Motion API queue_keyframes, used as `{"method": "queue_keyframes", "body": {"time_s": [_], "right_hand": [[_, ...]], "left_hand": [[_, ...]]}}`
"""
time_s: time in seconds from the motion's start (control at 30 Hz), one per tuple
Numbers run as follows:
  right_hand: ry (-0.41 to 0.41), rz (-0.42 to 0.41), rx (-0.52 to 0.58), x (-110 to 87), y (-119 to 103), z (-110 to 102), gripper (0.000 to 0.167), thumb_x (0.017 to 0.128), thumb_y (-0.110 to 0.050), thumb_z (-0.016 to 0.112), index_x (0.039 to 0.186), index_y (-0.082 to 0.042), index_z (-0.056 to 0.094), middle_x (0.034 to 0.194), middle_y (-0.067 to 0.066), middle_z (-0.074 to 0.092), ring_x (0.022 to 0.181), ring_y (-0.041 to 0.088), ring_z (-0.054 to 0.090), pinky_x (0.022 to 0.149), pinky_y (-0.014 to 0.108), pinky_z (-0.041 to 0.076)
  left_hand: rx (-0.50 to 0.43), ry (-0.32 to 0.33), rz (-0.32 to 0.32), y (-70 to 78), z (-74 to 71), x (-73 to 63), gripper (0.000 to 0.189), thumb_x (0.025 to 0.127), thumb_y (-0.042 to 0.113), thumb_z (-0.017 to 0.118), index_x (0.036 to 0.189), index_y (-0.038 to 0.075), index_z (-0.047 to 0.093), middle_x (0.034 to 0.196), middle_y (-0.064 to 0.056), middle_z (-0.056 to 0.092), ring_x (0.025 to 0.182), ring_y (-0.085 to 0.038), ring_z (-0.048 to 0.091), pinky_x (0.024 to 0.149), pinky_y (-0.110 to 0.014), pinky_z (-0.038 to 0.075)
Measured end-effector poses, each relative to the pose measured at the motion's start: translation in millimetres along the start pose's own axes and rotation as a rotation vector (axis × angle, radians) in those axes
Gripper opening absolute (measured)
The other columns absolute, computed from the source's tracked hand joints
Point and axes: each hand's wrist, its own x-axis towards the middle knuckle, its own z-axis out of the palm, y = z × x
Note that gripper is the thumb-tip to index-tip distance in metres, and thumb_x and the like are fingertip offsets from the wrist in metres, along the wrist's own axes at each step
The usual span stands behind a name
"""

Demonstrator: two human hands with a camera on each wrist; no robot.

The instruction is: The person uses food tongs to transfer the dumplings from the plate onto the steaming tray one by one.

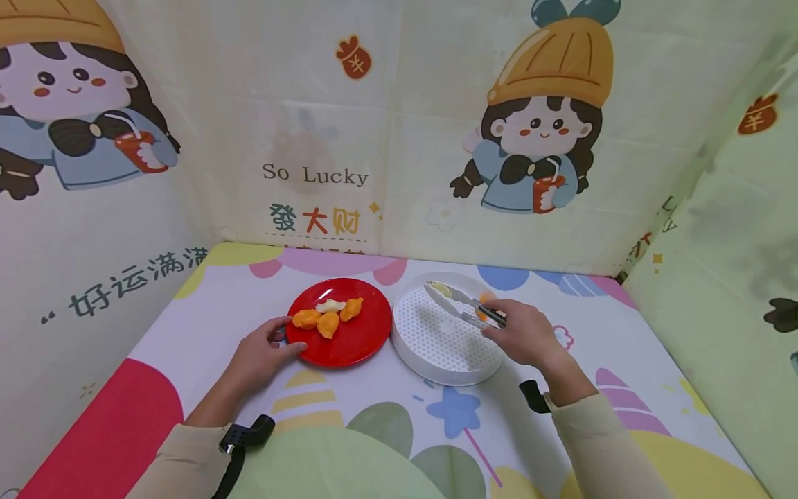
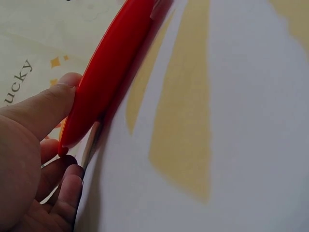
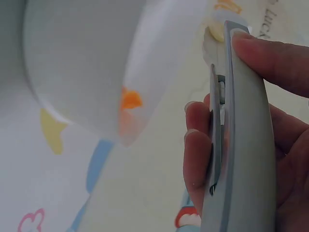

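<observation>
On the left, my left hand (image 1: pixel 260 355) pinches the rim of a red plate (image 1: pixel 364 346), thumb on top and fingers at the underside in the left wrist view. Several orange dumplings (image 1: pixel 327 324) and one whitish dumpling (image 1: pixel 330 305) lie on the plate. My right hand (image 1: pixel 526 333) grips metal tongs (image 1: pixel 464 298) over a round white steamer tray (image 1: pixel 430 346) with a perforated bottom. A pale yellowish dumpling (image 1: pixel 441 290) is between the tongs' tips. Behind the tongs, an orange piece (image 1: pixel 483 313) shows partly hidden in the tray.
The plate and tray stand side by side on a patterned tablecloth (image 1: pixel 386 384). A printed cloth backdrop (image 1: pixel 411 138) rises behind the table and on both sides. Black straps (image 1: pixel 246 436) are on both wrists.
</observation>
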Motion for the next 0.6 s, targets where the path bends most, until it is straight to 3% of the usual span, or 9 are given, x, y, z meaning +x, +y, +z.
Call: {"method": "queue_keyframes", "body": {"time_s": [0.3, 0.6], "right_hand": [[-0.04, 0.118, 0.004, 10.2, 23.3, 6.2, 0.051, 0.089, -0.024, 0.07, 0.133, 0.0, 0.062, 0.124, 0.024, 0.064, 0.101, 0.039, 0.059, 0.081, 0.053, 0.049], [-0.061, 0.123, -0.047, 16.0, 30.5, 9.4, 0.051, 0.09, -0.025, 0.069, 0.133, 0.001, 0.061, 0.123, 0.024, 0.064, 0.1, 0.04, 0.06, 0.082, 0.055, 0.049]], "left_hand": [[0.001, -0.001, -0.02, 0.4, 0.9, -0.7, 0.088, 0.083, 0.038, 0.081, 0.152, 0.007, 0.037, 0.14, -0.026, 0.046, 0.122, -0.042, 0.046, 0.08, -0.042, 0.059], [-0.002, 0.005, -0.025, 1.4, 0.8, -1.3, 0.089, 0.082, 0.038, 0.082, 0.152, 0.007, 0.038, 0.14, -0.026, 0.046, 0.122, -0.043, 0.046, 0.079, -0.042, 0.059]]}}
